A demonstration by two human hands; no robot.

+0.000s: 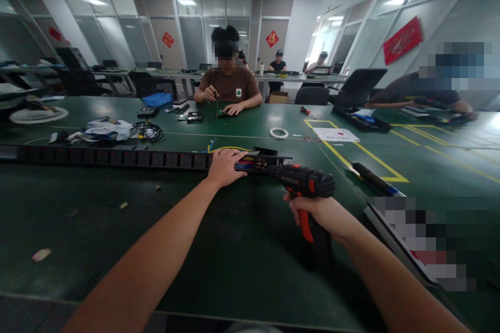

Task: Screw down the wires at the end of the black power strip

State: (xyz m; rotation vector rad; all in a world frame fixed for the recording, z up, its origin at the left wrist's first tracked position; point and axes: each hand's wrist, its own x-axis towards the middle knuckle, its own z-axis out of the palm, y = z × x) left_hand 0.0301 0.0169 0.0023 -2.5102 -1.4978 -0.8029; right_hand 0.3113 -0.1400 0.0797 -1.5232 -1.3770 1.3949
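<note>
A long black power strip (128,159) with a row of sockets lies across the green table. My left hand (225,169) is wrapped over it near its right end, fingers closed on the housing. Coloured wires (242,165) show in the opened end beside my fingertips, and a yellow wire (230,148) loops behind. A black and orange cordless drill (307,181) is in my right hand (312,212), which grips the handle. The drill points left, its nose at the strip's right end; whether the bit touches a screw I cannot tell.
A white tape roll (278,133), a red-handled screwdriver (307,111) and a paper sheet (336,135) lie beyond the drill. A black pen-like tool (375,179) lies to the right. Cables (147,131) and a blue basket (157,99) sit back left. A person (230,86) works opposite.
</note>
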